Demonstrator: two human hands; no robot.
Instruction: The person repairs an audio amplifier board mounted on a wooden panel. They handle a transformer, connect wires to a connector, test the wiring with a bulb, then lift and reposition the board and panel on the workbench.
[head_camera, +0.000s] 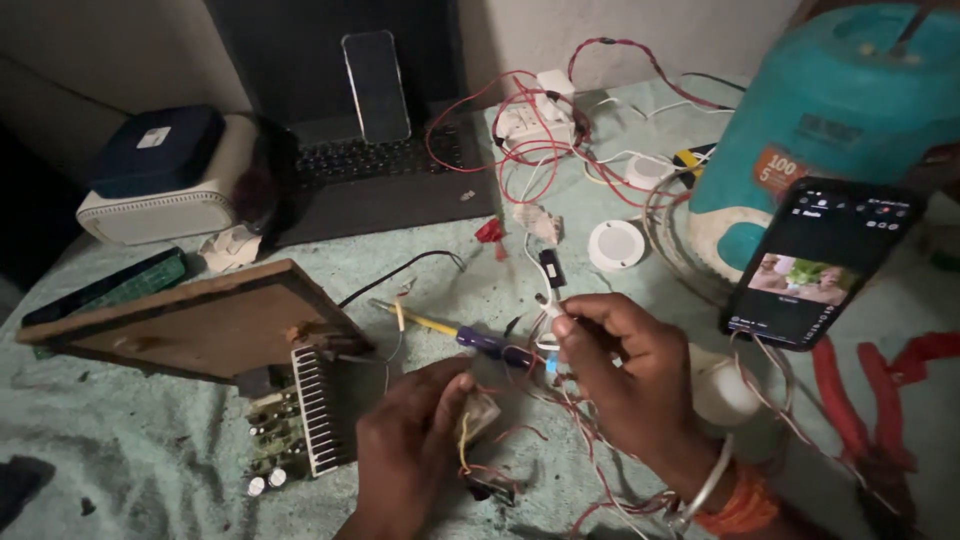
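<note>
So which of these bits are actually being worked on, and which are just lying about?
In hand:
left hand on a small part
right hand pinching a thin wire
circuit board and screwdriver close by

Lying about:
laptop
propped phone
lit phone
teal jug
red pliers
white discs

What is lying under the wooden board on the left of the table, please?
The wooden board sits tilted, its near corner resting over a circuit board with a ribbed silver heat sink. A dark green flat object pokes out behind. Whatever else lies beneath is covered.
</note>
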